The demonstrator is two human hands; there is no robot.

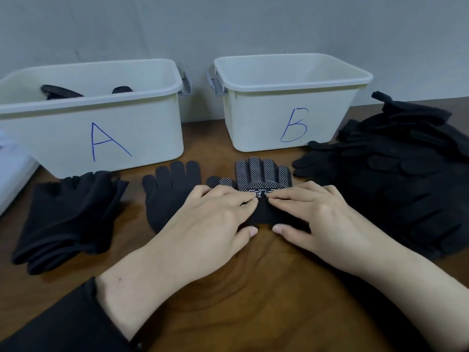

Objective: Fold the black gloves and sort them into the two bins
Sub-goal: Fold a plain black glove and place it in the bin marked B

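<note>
**Both hands on the dotted glove, mid-fold**

Wooden counter point(253, 301) carries everything, against a grey wall. Your left hand point(213, 219) and right hand point(317, 219) pinch the folded cuff of the dotted glove point(264, 174), thumbs tucked under its near edge. Just left lies a plain glove point(165, 189). Beyond stand bin A point(101, 128), with gloves inside, and bin B point(291, 105). Unsorted gloves point(396, 179) are heaped at right; a folded stack point(66, 219) sits at left.

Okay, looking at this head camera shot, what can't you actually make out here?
- Bin B floor, head view: hidden by its front wall.
- Bin A contents: only two dotted glove tips clear the rim.
- Dotted glove's cuff and print: covered by left hand and right hand.
- Right pile: count unreadable, cut by the edge.
</note>
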